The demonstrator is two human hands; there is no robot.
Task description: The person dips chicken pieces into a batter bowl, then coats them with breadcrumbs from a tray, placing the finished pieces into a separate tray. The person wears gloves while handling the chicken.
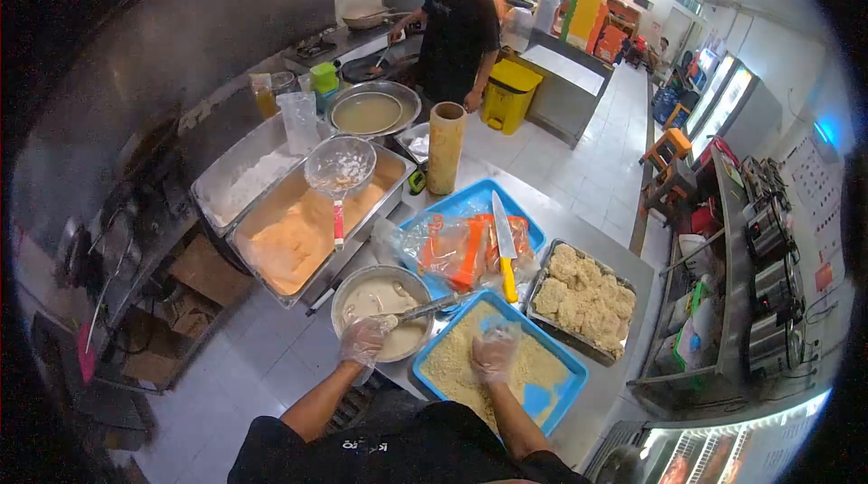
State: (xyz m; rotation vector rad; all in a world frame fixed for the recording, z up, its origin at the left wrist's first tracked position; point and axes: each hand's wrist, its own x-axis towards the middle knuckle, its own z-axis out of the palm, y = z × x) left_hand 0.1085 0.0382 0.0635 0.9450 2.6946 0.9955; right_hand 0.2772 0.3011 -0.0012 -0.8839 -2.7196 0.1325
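My left hand point(364, 340), in a clear plastic glove, is closed on the handle end of metal tongs point(425, 307) over a bowl of pale batter point(383, 292). The tongs reach right, toward the blue tray's corner. In the blue tray of crumbs point(573, 379), my right hand point(495, 355), also gloved, rests on the crumbs; what is under its fingers is hidden. A metal pan point(618, 355) of crumb-coated pieces point(583, 294) stands to the right. Behind, a knife with a yellow handle point(508, 280) lies across another blue tray point(533, 229) with plastic bags.
Steel bins with orange powder point(287, 253) and white flour point(258, 178) stand at the left, a strainer point(340, 167) across them. A cylindrical container point(445, 149) stands behind the trays. Another person point(452, 32) works at a stove beyond, near a yellow bin point(509, 97).
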